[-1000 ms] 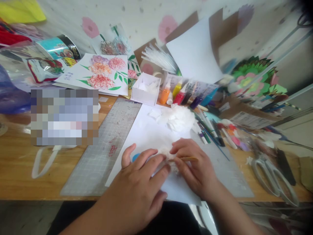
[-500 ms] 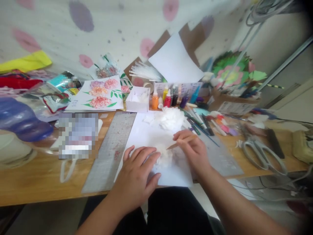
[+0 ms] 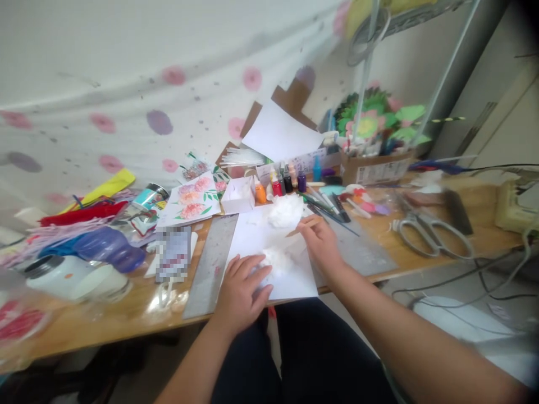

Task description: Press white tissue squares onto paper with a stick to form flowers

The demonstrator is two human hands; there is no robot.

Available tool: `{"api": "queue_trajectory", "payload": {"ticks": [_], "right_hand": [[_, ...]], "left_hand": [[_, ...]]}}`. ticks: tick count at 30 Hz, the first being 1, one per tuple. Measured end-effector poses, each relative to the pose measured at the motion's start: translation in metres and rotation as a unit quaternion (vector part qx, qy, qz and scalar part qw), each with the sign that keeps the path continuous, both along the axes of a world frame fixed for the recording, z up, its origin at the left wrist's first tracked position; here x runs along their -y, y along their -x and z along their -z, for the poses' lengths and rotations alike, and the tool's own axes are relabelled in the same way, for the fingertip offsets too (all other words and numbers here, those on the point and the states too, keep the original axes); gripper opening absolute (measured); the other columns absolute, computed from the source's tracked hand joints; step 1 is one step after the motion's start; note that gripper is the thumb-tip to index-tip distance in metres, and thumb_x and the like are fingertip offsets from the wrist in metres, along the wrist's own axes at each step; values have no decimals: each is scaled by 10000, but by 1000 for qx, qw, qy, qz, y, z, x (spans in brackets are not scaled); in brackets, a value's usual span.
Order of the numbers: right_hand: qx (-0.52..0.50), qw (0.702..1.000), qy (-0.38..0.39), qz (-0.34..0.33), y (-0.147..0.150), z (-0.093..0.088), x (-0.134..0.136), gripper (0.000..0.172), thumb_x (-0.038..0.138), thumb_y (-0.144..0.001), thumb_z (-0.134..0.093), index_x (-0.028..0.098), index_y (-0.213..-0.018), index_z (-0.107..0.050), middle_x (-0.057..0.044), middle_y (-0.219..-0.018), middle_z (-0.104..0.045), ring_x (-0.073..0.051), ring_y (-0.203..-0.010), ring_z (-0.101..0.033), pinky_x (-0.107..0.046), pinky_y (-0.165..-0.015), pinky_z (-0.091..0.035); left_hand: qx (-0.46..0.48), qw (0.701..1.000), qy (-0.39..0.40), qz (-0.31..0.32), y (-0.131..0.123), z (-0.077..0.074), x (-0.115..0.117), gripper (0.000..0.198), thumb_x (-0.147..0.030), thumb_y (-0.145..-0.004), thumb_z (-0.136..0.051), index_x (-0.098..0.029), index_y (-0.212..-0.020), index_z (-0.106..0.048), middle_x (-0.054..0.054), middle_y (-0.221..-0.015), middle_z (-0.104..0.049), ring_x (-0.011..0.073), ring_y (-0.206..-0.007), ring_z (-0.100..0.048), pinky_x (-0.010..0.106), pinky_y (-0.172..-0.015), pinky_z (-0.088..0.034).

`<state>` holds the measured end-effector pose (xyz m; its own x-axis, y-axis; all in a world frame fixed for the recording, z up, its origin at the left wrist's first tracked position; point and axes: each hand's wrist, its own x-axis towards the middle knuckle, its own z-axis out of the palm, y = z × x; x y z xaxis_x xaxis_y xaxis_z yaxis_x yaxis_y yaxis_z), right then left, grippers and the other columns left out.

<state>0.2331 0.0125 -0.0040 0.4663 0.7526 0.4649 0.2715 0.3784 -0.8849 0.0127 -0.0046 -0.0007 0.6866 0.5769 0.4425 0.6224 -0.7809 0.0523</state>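
Away from the left hand (image 3: 246, 286) goes the right hand (image 3: 322, 241): a second ago the 2 were close together over the white bits (image 3: 280, 262), and now a clear gap lies between them. From where I stand, the right hand is pinching a thin brown stick (image 3: 297, 230) between thumb and fingers, its pointed end slanting down to the left, just beyond the white bits. The left hand is palm down with fingers loosely spread and thumb held off, its fingertips at the left edge of those bits; whether they press on them I can't tell, as it's blurred there.

The white bits sit on the near half of a sheet of paper (image 3: 244, 238), and a second white clump (image 3: 285, 210) rests toward its far end. Under the paper is a grey mat (image 3: 208, 252) on the wooden tabletop (image 3: 147, 308). Past the clump stand the orange bottle (image 3: 260, 193) and the red bottle (image 3: 276, 188), with a white box (image 3: 238, 196) just left of them. Pens (image 3: 332, 205) lie beyond the right hand, and big grey-handled scissors (image 3: 433, 233) farther right. Off to the left is a flower picture (image 3: 191, 199).
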Motion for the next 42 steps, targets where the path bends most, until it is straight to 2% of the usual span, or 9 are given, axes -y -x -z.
{"api": "queue_trajectory", "payload": {"ticks": [3, 8, 12, 15, 20, 28, 32, 38, 42], "right_hand": [[2, 1000, -6, -10, -1, 2, -3, 140, 273, -807, -542, 216, -680, -557, 5, -700, -596, -162, -699, -573, -314, -693, -443], [23, 999, -4, -37, -2, 7, -7, 233, 349, -881, -575, 157, -750, -584, 1, -781, -615, -129, -732, -584, -319, -725, -483], [30, 997, 3, -73, -3, 8, -6, 198, 322, -887, -571, 153, -788, -599, 4, -774, -618, -128, -725, -590, -318, -719, -490], [44, 989, -3, -139, -1, 4, -4, 114, 221, -816, -593, 178, -712, -610, 4, -759, -635, -143, -748, -611, -318, -744, -487], [90, 973, -3, -213, 4, 3, -4, 107, 141, -669, -668, 203, -590, -631, -21, -874, -669, -198, -914, -623, -386, -895, -442], [103, 975, 21, -197, 3, 10, -10, 66, 200, -713, -664, 210, -649, -650, -39, -926, -662, -208, -931, -615, -421, -915, -429], [105, 976, 18, -189, 3, 11, -8, 62, 226, -707, -672, 214, -650, -650, -42, -909, -665, -218, -927, -609, -432, -907, -428], [103, 978, 0, -180, 4, 10, -4, 137, 308, -742, -653, 214, -643, -661, -65, -933, -665, -244, -938, -605, -464, -888, -420], [84, 983, -15, -165, 4, 8, -4, 187, 330, -755, -638, 209, -613, -651, -72, -893, -670, -247, -912, -619, -451, -850, -443]], "left_hand": [[-3, 1000, 12, 8, -2, -2, 0, 263, -228, -866, -530, -211, -1089, -668, 87, -1241, -611, 243, -1135, -541, 514, -1043, -375], [4, 1000, 23, -20, -6, -1, -2, 381, -252, -870, -542, -169, -1240, -573, 128, -1275, -577, 269, -1160, -512, 518, -1005, -417], [51, 998, 25, 20, -2, -3, 0, 226, -212, -865, -516, -176, -1031, -665, 111, -1183, -598, 232, -1110, -538, 430, -956, -466], [54, 998, 25, 22, -3, -5, 3, 184, -192, -847, -522, -195, -919, -692, 87, -1121, -617, 223, -1061, -557, 401, -913, -489], [69, 997, 7, -24, -6, -3, 5, 197, -172, -847, -515, -179, -944, -686, 93, -1069, -637, 226, -1004, -587, 408, -881, -499], [74, 997, 21, -31, -3, -1, 3, 196, -204, -841, -522, -201, -943, -689, 85, -1103, -627, 225, -1027, -591, 398, -882, -509], [72, 995, 19, -63, -5, -1, 3, 282, -195, -830, -532, -188, -1080, -663, 101, -1114, -623, 248, -1034, -584, 440, -898, -504], [67, 995, 50, -59, -7, -2, 8, 321, -176, -787, -562, -196, -1096, -648, 99, -1150, -605, 254, -1058, -566, 441, -907, -509], [90, 988, 36, -117, -8, 1, 7, 332, -163, -769, -567, -184, -1090, -647, 104, -1117, -630, 273, -1021, -583, 471, -879, -522]]}}
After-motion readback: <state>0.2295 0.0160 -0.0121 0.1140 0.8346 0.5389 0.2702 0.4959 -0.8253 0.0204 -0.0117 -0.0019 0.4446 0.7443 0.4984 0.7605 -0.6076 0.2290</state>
